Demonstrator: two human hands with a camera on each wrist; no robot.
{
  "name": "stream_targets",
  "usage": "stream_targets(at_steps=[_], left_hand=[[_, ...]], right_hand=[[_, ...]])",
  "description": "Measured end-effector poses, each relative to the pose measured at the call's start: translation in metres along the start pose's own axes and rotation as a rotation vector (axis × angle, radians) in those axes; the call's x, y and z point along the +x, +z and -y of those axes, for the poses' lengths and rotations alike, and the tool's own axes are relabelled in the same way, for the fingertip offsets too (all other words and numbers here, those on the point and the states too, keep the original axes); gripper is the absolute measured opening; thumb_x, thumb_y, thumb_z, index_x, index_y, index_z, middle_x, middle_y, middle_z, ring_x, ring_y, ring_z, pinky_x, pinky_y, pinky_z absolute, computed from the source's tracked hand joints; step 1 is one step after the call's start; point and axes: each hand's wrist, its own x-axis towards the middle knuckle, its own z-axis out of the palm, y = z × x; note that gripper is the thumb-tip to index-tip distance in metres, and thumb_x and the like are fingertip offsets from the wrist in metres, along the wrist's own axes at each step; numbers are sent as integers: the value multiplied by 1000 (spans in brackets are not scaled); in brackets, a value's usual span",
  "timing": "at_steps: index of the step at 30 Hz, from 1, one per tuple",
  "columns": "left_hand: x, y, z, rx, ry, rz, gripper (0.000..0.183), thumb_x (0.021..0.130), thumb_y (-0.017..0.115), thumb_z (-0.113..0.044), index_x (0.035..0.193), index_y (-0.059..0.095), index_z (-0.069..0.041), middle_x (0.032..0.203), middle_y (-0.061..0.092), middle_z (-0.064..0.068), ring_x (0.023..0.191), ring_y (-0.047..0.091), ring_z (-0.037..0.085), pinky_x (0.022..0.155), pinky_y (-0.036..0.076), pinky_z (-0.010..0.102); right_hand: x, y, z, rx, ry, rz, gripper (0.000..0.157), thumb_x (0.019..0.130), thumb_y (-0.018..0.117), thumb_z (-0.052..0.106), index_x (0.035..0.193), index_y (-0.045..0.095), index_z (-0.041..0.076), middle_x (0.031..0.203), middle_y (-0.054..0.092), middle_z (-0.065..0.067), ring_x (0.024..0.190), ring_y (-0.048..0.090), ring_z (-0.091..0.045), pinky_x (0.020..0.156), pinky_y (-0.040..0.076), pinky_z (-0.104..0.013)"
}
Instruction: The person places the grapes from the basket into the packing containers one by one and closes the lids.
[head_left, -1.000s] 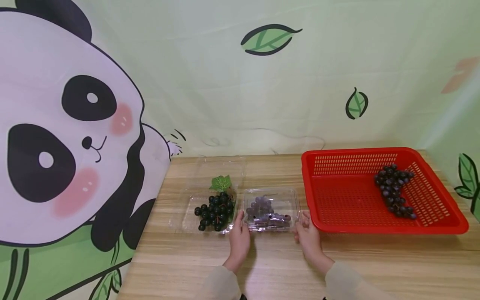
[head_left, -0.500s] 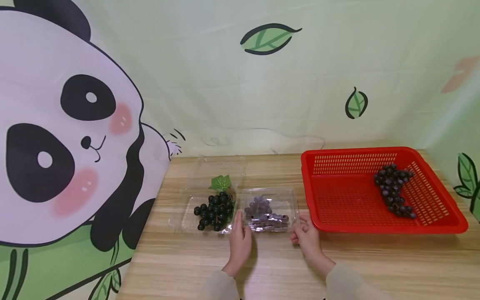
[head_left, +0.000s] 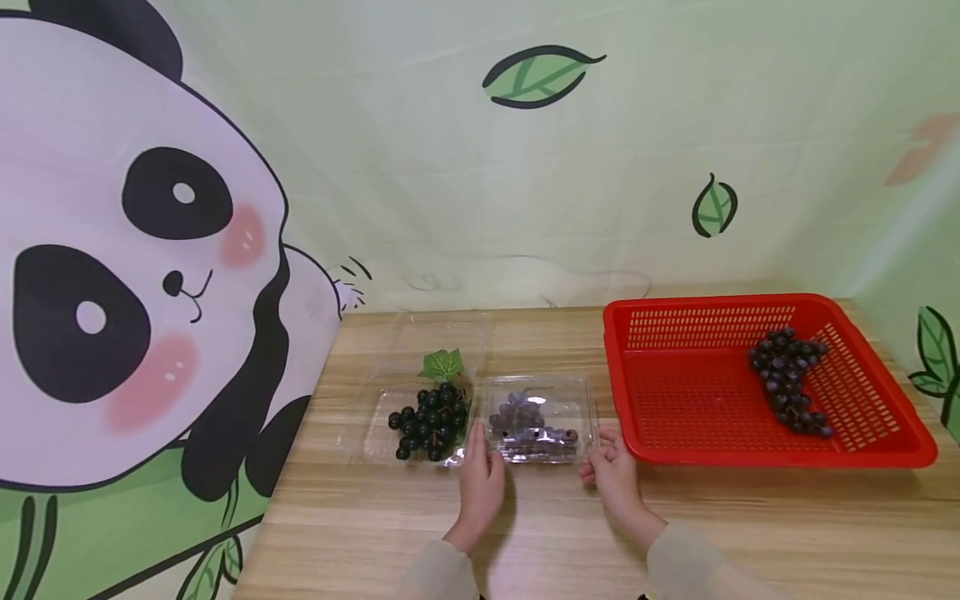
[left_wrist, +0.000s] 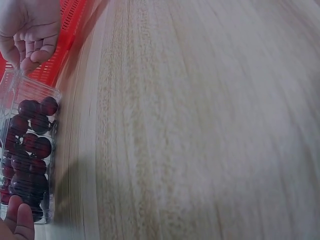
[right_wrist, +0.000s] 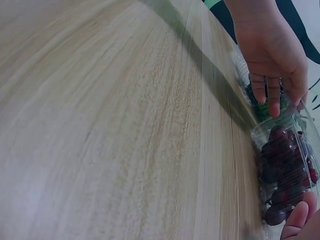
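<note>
A lidded clear plastic clamshell box (head_left: pixel 558 404) stands on the table in the head view, with a bunch of dark purple grapes (head_left: pixel 517 410) inside. My left hand (head_left: pixel 480 483) lies along its left side, fingers mostly straight, touching the wall. At the near right corner my right hand (head_left: pixel 618 483) pinches the rim with curled fingers. In the left wrist view, the right hand (left_wrist: pixel 32 27) meets the box's corner, above the grapes (left_wrist: pixel 32 145). The right wrist view shows the left hand (right_wrist: pixel 275 50) at the box's far end; the parts behind the rim are hidden.
Just left, an open clear clamshell (head_left: pixel 375 425) holds black grapes (head_left: pixel 431 421) with a green leaf (head_left: pixel 441 364). A red plastic basket (head_left: pixel 682 454) stands close beside the right hand, with another grape bunch (head_left: pixel 787 379) in it. A printed cloth wall (head_left: pixel 450 192) rises behind the wooden table (head_left: pixel 555 533).
The lidded box has shifted slightly to the left with both hands at its sides. The right hand's fingers have moved a little inward along its near corner. The basket and open clamshell stay put.
</note>
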Motion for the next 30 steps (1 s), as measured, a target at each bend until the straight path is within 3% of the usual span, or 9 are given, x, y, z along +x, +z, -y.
stream_targets(at_steps=[6, 10, 13, 17, 20, 22, 26, 30], left_hand=[[0, 0, 0, 4, -4, 5, 56, 87, 44, -8, 139, 22, -1, 146, 19, 13, 103, 49, 27, 85, 46, 34], [1, 0, 0, 10, 10, -2, 55, 87, 43, -8, 138, 23, 0, 146, 21, 15, 130, 28, 29, 105, 31, 39], [1, 0, 2, 18, 28, -7, 55, 87, 44, -9, 138, 24, 1, 145, 22, 16, 133, 23, 29, 108, 22, 42], [1, 0, 3, 41, 69, -17, 55, 86, 46, -9, 137, 26, 2, 144, 24, 17, 132, 24, 32, 108, 22, 44], [-1, 1, 3, 76, 92, -28, 57, 85, 48, -10, 137, 26, 2, 144, 25, 18, 130, 26, 33, 106, 25, 46], [-4, 1, 2, 110, 105, -36, 58, 85, 49, -10, 137, 26, 0, 144, 24, 17, 130, 27, 33, 105, 26, 46], [-11, 1, -3, 190, 157, -53, 61, 83, 51, -10, 138, 25, -1, 145, 19, 19, 131, 25, 34, 105, 27, 47], [-16, 5, -5, 262, 219, -53, 64, 81, 54, -12, 137, 25, 3, 145, 15, 23, 131, 21, 37, 105, 24, 50]], right_hand=[[2, 0, -1, 2, 2, -8, 40, 84, 40, -6, 122, 31, -6, 66, 50, -3, 50, 52, -7, 47, 48, -18], [3, 0, -2, -18, -2, -4, 38, 85, 41, -4, 123, 33, -5, 66, 52, -3, 50, 52, -7, 48, 48, -19], [3, -1, -2, -49, -4, 3, 38, 86, 42, -2, 123, 34, -5, 69, 53, -4, 51, 52, -7, 48, 47, -19], [3, -3, -5, -114, -29, 9, 40, 86, 42, 2, 125, 35, -3, 79, 53, -13, 57, 50, -12, 49, 43, -19], [2, -4, -7, -195, -100, 15, 44, 86, 44, 2, 128, 34, -1, 100, 54, -20, 75, 55, -20, 60, 47, -21], [0, -5, -8, -231, -170, 25, 47, 85, 46, 1, 130, 33, -2, 116, 50, -23, 94, 54, -27, 76, 49, -28], [-4, -4, -8, -320, -319, 38, 52, 82, 52, 3, 131, 32, -4, 132, 37, -24, 120, 37, -35, 102, 32, -47], [-8, -1, -10, -483, -444, 4, 57, 79, 58, 8, 130, 36, -3, 137, 30, -25, 127, 25, -39, 104, 19, -55]])
